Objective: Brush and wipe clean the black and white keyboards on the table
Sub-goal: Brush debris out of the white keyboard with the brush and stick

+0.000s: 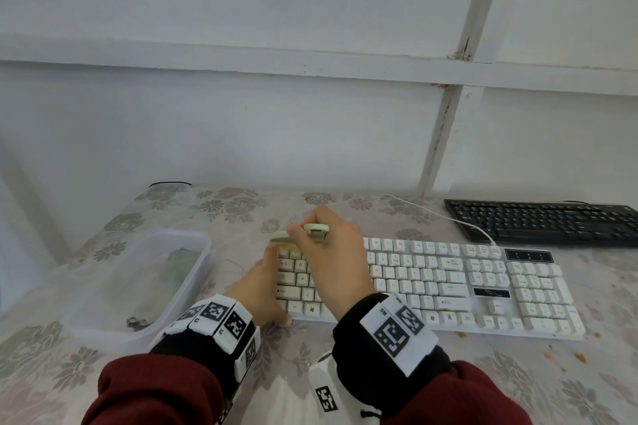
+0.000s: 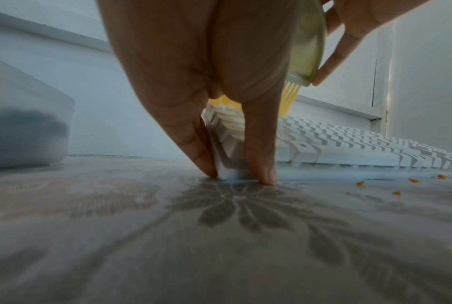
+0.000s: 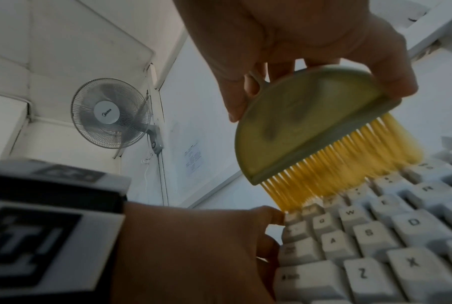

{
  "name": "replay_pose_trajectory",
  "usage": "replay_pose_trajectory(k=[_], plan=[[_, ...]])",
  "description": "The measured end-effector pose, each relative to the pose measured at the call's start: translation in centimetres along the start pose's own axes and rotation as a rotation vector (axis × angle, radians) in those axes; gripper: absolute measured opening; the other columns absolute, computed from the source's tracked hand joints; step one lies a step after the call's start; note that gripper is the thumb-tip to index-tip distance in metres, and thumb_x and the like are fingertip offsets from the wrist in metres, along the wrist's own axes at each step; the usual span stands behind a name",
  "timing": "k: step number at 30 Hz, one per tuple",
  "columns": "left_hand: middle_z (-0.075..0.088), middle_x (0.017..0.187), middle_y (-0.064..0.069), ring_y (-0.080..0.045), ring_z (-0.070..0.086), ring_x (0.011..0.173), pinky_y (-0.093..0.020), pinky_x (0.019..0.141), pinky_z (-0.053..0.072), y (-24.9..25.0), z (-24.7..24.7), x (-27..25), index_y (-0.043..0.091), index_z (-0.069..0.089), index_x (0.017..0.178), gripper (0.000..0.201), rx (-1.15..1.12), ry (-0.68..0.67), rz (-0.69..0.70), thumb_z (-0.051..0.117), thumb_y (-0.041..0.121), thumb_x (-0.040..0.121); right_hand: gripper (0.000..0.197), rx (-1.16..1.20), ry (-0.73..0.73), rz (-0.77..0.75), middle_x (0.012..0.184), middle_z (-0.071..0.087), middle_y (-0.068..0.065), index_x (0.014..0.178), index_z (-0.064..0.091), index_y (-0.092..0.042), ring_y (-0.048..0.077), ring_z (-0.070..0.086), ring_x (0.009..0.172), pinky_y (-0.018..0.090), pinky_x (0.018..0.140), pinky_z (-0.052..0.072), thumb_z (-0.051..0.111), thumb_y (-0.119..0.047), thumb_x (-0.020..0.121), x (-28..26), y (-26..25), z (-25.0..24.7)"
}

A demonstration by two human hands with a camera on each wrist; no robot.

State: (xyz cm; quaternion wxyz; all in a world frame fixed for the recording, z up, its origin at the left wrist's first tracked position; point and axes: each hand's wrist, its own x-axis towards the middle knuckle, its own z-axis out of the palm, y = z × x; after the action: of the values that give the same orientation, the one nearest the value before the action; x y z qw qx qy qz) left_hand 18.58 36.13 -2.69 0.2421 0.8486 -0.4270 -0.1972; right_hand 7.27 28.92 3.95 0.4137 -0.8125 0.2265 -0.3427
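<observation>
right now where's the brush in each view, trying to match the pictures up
Head: the brush sits centre, gripped by the right hand over the white keyboard's left end.
Left wrist: upper right, partly behind the left hand's fingers.
Right wrist: centre right, yellow bristles on the top key rows.
Shared landmark: the white keyboard's left end, which the left hand steadies.

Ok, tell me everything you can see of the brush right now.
The brush is small, with a pale green half-round back that looks like plastic, a loop at its top and a row of yellow bristles. The right hand pinches it from above, tilted. The bristle tips rest on the top-left keys of the white keyboard, whose left end the left hand steadies.
</observation>
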Motion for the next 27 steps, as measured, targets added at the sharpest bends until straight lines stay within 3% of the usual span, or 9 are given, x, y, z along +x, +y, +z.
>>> replay_pose_trajectory(k=[2, 6, 10, 15, 19, 22, 25, 27], plan=[[0.045, 0.111, 0.006, -0.013, 0.049, 0.097, -0.024, 0.086, 0.045, 0.1, 0.0, -0.1, 0.018, 0.001, 0.143, 0.118, -0.008, -0.004, 0.010, 0.084, 0.015, 0.060, 0.032, -0.016, 0.020, 0.003, 0.064, 0.049, -0.016, 0.063, 0.042, -0.031, 0.021, 0.048, 0.091, 0.048, 0.089, 0.043, 0.058, -0.039, 0.089, 0.0, 0.4, -0.2], [0.047, 0.129, -0.001, -0.017, 0.051, 0.112, -0.032, 0.097, 0.046, -0.1, 0.0, -0.1, 0.025, -0.008, 0.145, 0.126, -0.027, -0.017, 0.014, 0.084, 0.014, 0.059, 0.035, -0.033, 0.063, 0.103, 0.057, 0.045, -0.008, 0.060, 0.040, -0.030, 0.022, 0.044, 0.075, 0.048, 0.078, 0.046, 0.059, -0.037, 0.088, 0.4, 2.4, -2.1], [0.046, 0.132, -0.001, -0.018, 0.050, 0.116, -0.032, 0.099, 0.044, -0.2, 0.0, -0.1, 0.025, -0.009, 0.145, 0.126, -0.034, -0.019, 0.022, 0.084, 0.014, 0.060, 0.031, -0.176, 0.105, 0.043, 0.060, 0.046, -0.014, 0.065, 0.041, -0.030, 0.023, 0.049, 0.089, 0.050, 0.091, 0.043, 0.055, -0.039, 0.090, -0.1, 1.4, -3.0], [0.048, 0.123, 0.001, -0.015, 0.051, 0.106, -0.029, 0.091, 0.047, -0.4, 0.1, 0.0, 0.020, -0.003, 0.143, 0.122, -0.012, -0.001, 0.023, 0.084, 0.016, 0.059, 0.029, 0.000, 0.035, 0.022, 0.059, 0.048, -0.008, 0.065, 0.046, -0.025, 0.023, 0.045, 0.071, 0.049, 0.076, 0.047, 0.059, -0.040, 0.086, 0.0, 0.6, -1.2], [0.048, 0.128, 0.000, -0.016, 0.052, 0.111, -0.031, 0.095, 0.046, -0.3, 0.1, 0.0, 0.027, -0.009, 0.144, 0.126, -0.032, -0.009, 0.036, 0.083, 0.013, 0.060, 0.029, -0.034, 0.050, 0.119, 0.061, 0.048, -0.008, 0.064, 0.046, -0.026, 0.016, 0.043, 0.061, 0.039, 0.069, 0.045, 0.059, -0.034, 0.089, 0.4, 1.9, -3.1], [0.049, 0.127, 0.002, -0.016, 0.052, 0.111, -0.031, 0.096, 0.046, -0.2, 0.0, 0.0, 0.028, -0.008, 0.144, 0.125, -0.043, -0.014, 0.037, 0.083, 0.012, 0.060, 0.024, -0.088, 0.122, 0.160, 0.062, 0.051, -0.005, 0.067, 0.051, -0.022, 0.018, 0.045, 0.065, 0.046, 0.077, 0.045, 0.060, -0.029, 0.088, 0.5, 3.0, -5.9], [0.049, 0.126, 0.002, -0.016, 0.051, 0.112, -0.033, 0.098, 0.045, -0.2, 0.1, 0.0, 0.029, -0.006, 0.144, 0.124, -0.055, -0.014, 0.042, 0.083, 0.011, 0.059, 0.024, 0.002, 0.130, 0.114, 0.063, 0.048, 0.000, 0.077, 0.056, -0.003, 0.013, 0.041, 0.059, 0.027, 0.060, 0.039, 0.063, -0.023, 0.087, 0.3, 2.8, -7.9], [0.048, 0.125, 0.002, -0.017, 0.051, 0.112, -0.033, 0.098, 0.045, -0.2, 0.1, 0.0, 0.028, -0.006, 0.144, 0.124, -0.046, -0.017, 0.033, 0.083, 0.011, 0.059, 0.025, 0.071, 0.099, 0.103, 0.065, 0.047, 0.000, 0.079, 0.056, 0.001, 0.010, 0.040, 0.057, 0.020, 0.055, 0.036, 0.064, -0.022, 0.087, 0.2, 2.8, -8.4]])
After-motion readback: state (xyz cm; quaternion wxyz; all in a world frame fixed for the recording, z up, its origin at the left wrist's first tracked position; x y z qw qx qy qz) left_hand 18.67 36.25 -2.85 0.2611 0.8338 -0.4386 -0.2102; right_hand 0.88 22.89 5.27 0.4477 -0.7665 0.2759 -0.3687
